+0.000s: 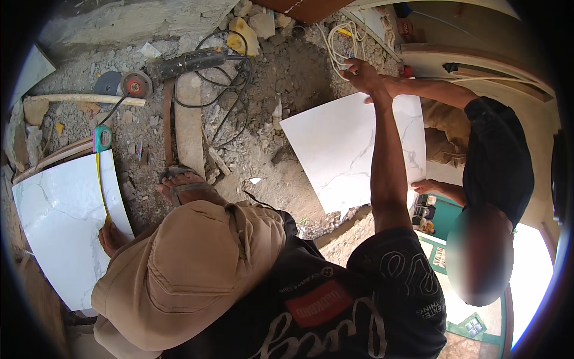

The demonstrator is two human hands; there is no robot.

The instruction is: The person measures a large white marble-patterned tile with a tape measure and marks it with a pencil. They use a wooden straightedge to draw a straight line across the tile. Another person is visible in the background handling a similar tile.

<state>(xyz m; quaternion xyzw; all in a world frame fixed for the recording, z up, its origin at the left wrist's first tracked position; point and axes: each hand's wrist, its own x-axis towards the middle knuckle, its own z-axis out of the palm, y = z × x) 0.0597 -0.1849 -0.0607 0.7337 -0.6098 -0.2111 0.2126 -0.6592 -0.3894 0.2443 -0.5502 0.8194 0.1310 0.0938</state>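
By my knee, at the left, my left hand (pixel 112 238) is closed on the end of a yellow tape blade, partly hidden by my trouser leg. The blade runs across a white, grey-veined tile (pixel 57 221) to the teal tape measure (pixel 103 139) at its far edge. My right arm stretches forward over a second white marbled tile (pixel 335 149). My right hand (pixel 362 76) is beyond that tile's far edge, fingers apart, close to a cream cable coil (pixel 341 45). A co-worker in a dark shirt (pixel 499 149) steadies this tile with a hand (pixel 426 186) at its right edge.
An angle grinder (pixel 185 63) with a red disc and black cord lies on the rubble ground. Nearby are a dark loose disc (pixel 109 83), a pale pipe (pixel 89 99), a board (pixel 189 125) and stones (pixel 244 37). My sandalled foot (pixel 190 186) stands between the tiles.
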